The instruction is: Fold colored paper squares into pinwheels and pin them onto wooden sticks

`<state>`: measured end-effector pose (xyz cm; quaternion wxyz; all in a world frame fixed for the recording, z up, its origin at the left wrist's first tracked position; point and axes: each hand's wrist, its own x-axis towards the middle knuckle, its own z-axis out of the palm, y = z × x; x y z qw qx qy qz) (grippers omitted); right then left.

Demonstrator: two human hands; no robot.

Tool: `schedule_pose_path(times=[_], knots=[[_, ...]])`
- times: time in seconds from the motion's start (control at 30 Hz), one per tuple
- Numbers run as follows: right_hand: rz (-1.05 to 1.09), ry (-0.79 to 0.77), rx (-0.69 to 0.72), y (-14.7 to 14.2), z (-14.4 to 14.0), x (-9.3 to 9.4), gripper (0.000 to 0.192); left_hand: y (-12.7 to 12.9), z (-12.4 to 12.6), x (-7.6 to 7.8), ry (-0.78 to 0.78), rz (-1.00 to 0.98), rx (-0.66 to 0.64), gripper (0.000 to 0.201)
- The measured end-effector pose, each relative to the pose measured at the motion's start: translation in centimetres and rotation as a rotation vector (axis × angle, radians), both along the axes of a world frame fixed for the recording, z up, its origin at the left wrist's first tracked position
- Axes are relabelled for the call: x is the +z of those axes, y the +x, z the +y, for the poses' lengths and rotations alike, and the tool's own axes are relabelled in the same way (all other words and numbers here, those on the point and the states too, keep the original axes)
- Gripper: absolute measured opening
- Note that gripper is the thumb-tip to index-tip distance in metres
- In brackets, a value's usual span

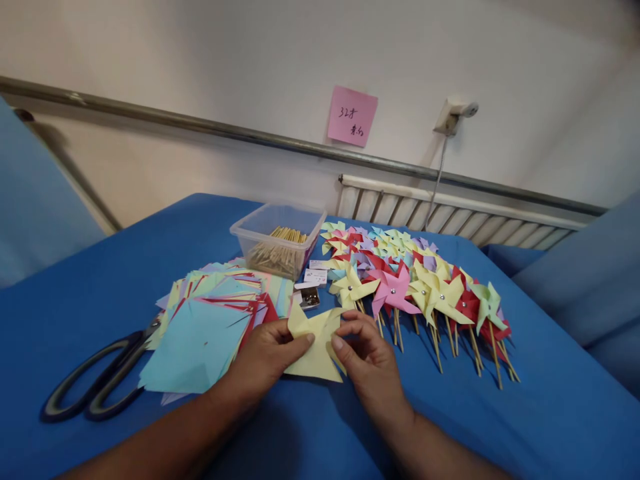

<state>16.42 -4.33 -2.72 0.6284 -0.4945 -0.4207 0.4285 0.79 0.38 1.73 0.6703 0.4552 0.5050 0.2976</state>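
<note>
My forearms come in from the bottom edge, and both hands meet over the blue bench (100, 293). My left hand (263, 357) has its grip pinched on the left side of a yellow paper piece (316, 343), thumb on top. My right hand (367, 357) pinches the right side, fingertips (338, 343) pressing the paper's middle. The yellow paper piece sits just above the cloth, front and centre, partly folded, with pointed flaps; one tip points away from me toward the wall, and the broad lower edge runs left to right. I can't tell a clear long axis.

Left of my hands lies a fanned stack of coloured paper squares (210, 327), with black-handled scissors (100, 380) tucked partly beneath, handles toward me. Behind, a clear plastic tub (277, 240) holds wooden sticks. To the right, finished pinwheels (415, 287) lie in rows, sticks pointing toward me. A small metal box (310, 298) sits just beyond the paper.
</note>
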Motion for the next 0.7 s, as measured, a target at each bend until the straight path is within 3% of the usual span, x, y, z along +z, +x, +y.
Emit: schedule_pose_path(times=[0.2,0.7], knots=[[-0.050,0.050,0.056,-0.21,0.23,0.00,0.008,0.49,-0.62,-0.35,0.105,0.067,-0.035,0.021],[-0.110,0.043,0.070,-0.36,0.02,0.60,0.008,0.81,-0.91,0.53,0.069,0.063,-0.052,0.024]])
